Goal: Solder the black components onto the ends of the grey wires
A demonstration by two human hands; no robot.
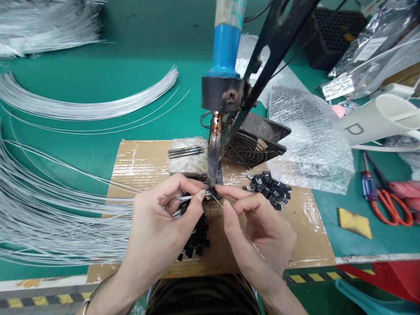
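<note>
A blue-handled soldering iron (225, 48), clamped in a black stand, points down at the middle. Just left of its tip, my left hand (167, 218) pinches a thin grey wire. My right hand (259, 223) is right of the tip, its fingers closed on a thin solder wire (216, 200) that reaches towards the tip. The joint at the tip is small and partly hidden by my fingertips. Under my left hand, many grey wires (82, 218) end in black connectors (198, 238). A pile of loose black connectors (271, 189) sits to the right on the cardboard (308, 232).
A black fan (252, 146) stands behind the iron. Further right are bubble wrap (305, 131), a yellow sponge (354, 223), orange-handled scissors (392, 208) and a screwdriver (369, 183). Another wire bundle (98, 105) lies at the back left.
</note>
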